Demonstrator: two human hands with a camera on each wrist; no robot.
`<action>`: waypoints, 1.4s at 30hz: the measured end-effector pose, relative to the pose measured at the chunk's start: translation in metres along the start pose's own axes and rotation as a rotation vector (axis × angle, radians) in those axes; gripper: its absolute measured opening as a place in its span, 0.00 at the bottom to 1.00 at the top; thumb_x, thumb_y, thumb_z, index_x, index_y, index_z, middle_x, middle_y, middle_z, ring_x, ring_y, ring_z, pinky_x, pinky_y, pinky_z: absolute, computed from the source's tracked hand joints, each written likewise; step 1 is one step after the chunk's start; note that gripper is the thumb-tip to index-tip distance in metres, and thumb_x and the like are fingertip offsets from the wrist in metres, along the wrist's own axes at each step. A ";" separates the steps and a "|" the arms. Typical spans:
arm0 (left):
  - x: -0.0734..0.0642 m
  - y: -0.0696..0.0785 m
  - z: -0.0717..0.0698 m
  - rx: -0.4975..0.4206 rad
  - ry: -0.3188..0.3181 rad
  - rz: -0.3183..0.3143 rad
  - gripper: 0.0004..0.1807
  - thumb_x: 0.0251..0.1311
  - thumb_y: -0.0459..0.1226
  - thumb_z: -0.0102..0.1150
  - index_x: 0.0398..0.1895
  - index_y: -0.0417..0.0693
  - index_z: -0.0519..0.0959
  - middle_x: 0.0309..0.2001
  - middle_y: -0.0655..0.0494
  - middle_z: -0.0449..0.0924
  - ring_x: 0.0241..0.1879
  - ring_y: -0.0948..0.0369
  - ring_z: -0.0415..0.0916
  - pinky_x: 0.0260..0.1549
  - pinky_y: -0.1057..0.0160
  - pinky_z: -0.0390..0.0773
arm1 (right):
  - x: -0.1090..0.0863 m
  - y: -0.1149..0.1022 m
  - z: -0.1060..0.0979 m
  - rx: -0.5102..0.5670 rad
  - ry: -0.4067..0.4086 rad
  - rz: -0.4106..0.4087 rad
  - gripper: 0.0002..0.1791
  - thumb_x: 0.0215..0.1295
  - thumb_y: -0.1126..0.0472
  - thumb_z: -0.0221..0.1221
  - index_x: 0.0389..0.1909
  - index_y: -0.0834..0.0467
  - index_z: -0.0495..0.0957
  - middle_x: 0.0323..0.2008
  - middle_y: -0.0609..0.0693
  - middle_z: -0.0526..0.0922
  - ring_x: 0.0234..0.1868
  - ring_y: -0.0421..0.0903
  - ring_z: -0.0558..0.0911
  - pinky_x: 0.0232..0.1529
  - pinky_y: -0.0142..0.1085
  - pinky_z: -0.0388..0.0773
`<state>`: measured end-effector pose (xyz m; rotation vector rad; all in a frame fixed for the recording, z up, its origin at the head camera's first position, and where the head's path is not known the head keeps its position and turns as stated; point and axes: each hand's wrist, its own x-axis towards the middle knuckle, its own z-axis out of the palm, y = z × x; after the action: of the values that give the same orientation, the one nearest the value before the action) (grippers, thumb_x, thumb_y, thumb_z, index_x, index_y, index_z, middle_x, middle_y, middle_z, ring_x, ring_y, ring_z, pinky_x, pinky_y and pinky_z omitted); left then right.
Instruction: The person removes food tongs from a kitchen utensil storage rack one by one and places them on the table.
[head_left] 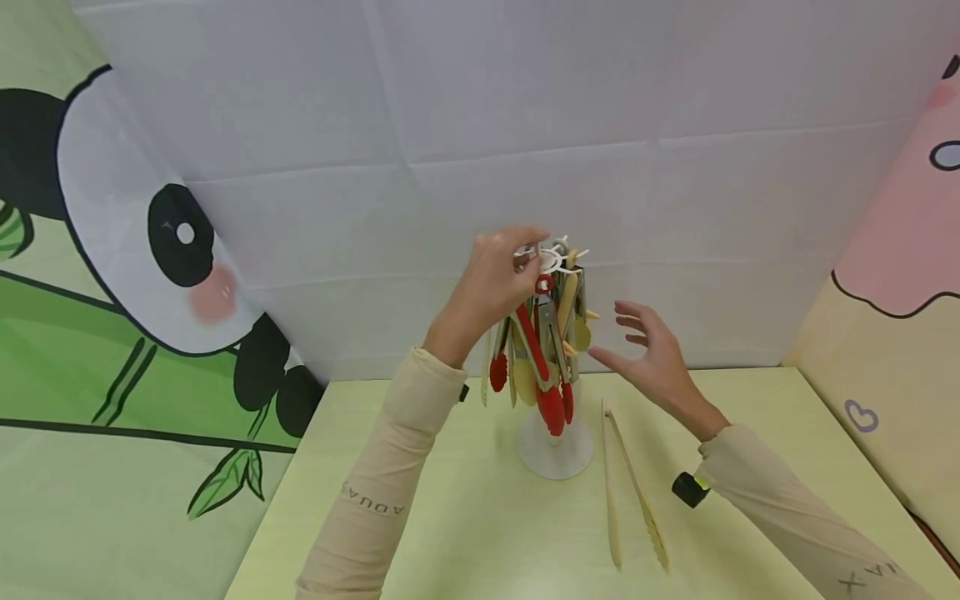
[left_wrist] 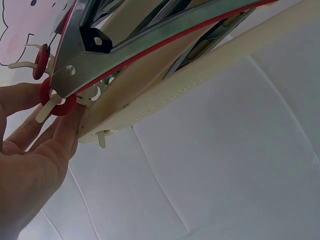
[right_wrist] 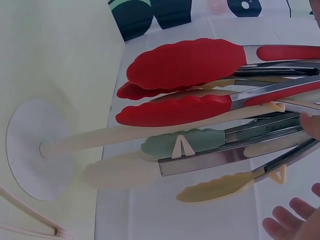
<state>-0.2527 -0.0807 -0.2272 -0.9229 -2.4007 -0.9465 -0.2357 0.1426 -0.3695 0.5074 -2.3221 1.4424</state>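
Note:
A white upright rack with a round base [head_left: 555, 454] stands on the table, with several pairs of tongs hanging from its top ring of hooks [head_left: 551, 262]. My left hand [head_left: 491, 271] is at that ring, thumb and fingers pinching its near left side. Red-tipped tongs [head_left: 552, 410] hang just below, their red loop over a hook [left_wrist: 47, 109] beside my fingers in the left wrist view. Green-tipped tongs [right_wrist: 185, 142] and yellow-tipped tongs [right_wrist: 215, 187] hang further round. My right hand [head_left: 648, 358] is held to the right of the rack, fingers spread and holding nothing.
Beige tongs [head_left: 612, 500] lie spread on the pale yellow table [head_left: 465, 517], right of the rack's base. A white cloth wall [head_left: 420, 217] rises behind. Printed cartoon panels flank both sides, one with a panda [head_left: 135, 225].

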 end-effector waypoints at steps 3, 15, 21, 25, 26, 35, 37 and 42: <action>0.000 -0.001 0.000 -0.002 -0.002 -0.008 0.16 0.61 0.26 0.51 0.53 0.35 0.77 0.53 0.44 0.78 0.51 0.55 0.77 0.41 0.67 0.78 | 0.001 -0.017 0.000 0.026 -0.002 -0.002 0.39 0.53 0.64 0.68 0.65 0.65 0.62 0.61 0.62 0.67 0.59 0.61 0.69 0.56 0.55 0.67; -0.001 -0.001 0.001 0.006 0.009 0.021 0.16 0.61 0.26 0.51 0.52 0.35 0.77 0.51 0.42 0.78 0.48 0.54 0.78 0.37 0.67 0.79 | 0.013 -0.009 0.012 0.027 -0.002 -0.017 0.40 0.55 0.57 0.68 0.66 0.60 0.61 0.61 0.58 0.68 0.60 0.58 0.69 0.58 0.53 0.66; -0.001 -0.002 0.003 0.012 0.014 0.032 0.16 0.61 0.26 0.51 0.52 0.35 0.77 0.51 0.43 0.79 0.48 0.54 0.79 0.37 0.67 0.78 | 0.018 -0.010 0.020 0.035 0.016 -0.020 0.40 0.55 0.54 0.68 0.66 0.61 0.61 0.61 0.59 0.68 0.59 0.60 0.68 0.58 0.55 0.65; -0.001 -0.002 0.003 0.014 0.017 0.036 0.16 0.61 0.26 0.51 0.52 0.34 0.77 0.51 0.42 0.79 0.48 0.54 0.79 0.37 0.67 0.79 | 0.021 -0.012 0.025 0.030 0.016 -0.010 0.40 0.55 0.53 0.68 0.65 0.61 0.61 0.61 0.58 0.68 0.59 0.58 0.69 0.57 0.54 0.66; -0.001 -0.002 0.003 0.014 0.017 0.038 0.16 0.61 0.26 0.51 0.52 0.34 0.77 0.51 0.42 0.79 0.48 0.53 0.79 0.38 0.66 0.79 | 0.022 -0.012 0.026 0.031 0.019 -0.007 0.40 0.55 0.53 0.68 0.65 0.61 0.61 0.61 0.58 0.68 0.58 0.57 0.70 0.57 0.53 0.66; -0.001 -0.003 0.003 0.024 0.023 0.046 0.16 0.61 0.27 0.52 0.52 0.34 0.78 0.50 0.42 0.79 0.44 0.53 0.80 0.34 0.66 0.79 | 0.025 -0.015 0.034 0.029 0.029 0.031 0.37 0.56 0.53 0.67 0.63 0.60 0.63 0.59 0.56 0.70 0.57 0.56 0.71 0.54 0.52 0.69; -0.001 -0.002 0.003 0.024 0.026 0.047 0.16 0.61 0.26 0.52 0.52 0.34 0.78 0.50 0.42 0.79 0.44 0.54 0.80 0.35 0.66 0.79 | 0.026 -0.015 0.035 0.025 0.025 0.031 0.36 0.56 0.54 0.67 0.62 0.60 0.63 0.58 0.56 0.70 0.57 0.56 0.71 0.53 0.52 0.70; -0.001 -0.003 0.004 0.007 0.028 0.038 0.16 0.61 0.26 0.52 0.52 0.34 0.78 0.51 0.43 0.79 0.47 0.53 0.79 0.41 0.64 0.79 | 0.026 -0.012 0.041 -0.038 0.012 0.014 0.38 0.52 0.55 0.68 0.62 0.60 0.63 0.58 0.56 0.70 0.56 0.56 0.71 0.50 0.53 0.71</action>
<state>-0.2546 -0.0797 -0.2315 -0.9428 -2.3537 -0.9307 -0.2572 0.0976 -0.3643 0.4717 -2.3432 1.4006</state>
